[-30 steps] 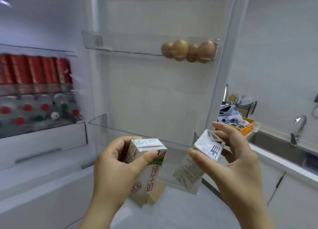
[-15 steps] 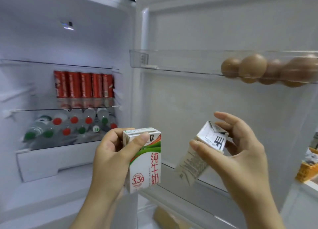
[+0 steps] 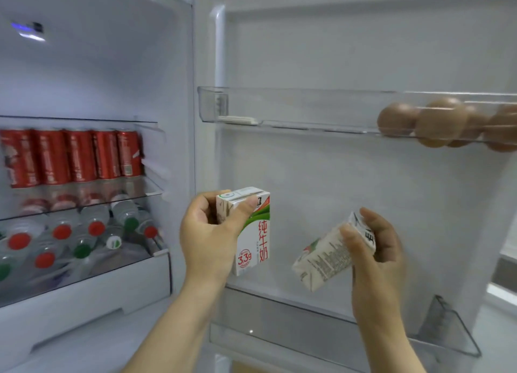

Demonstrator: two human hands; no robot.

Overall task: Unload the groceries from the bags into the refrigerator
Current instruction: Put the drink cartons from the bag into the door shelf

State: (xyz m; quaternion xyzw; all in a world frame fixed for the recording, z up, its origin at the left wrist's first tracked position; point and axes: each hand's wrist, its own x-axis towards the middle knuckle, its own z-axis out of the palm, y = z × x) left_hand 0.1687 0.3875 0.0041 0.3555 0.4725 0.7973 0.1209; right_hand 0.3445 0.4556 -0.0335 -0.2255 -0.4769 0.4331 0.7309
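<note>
Door bin (image 3: 279, 314) is set just below left grip (image 3: 207, 241), which is wrapped round upright carton (image 3: 253, 232). Tilted carton (image 3: 324, 258), only pinched at its end by right grip (image 3: 377, 249), might get dropped.

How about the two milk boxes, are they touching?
Apart. The head view shows bare door between the upright milk box and the tilted milk box.

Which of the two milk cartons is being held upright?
The left carton, gripped by the left hand, stands upright, its red lettering facing the camera. The right carton, in the right hand, tilts sharply.
</note>
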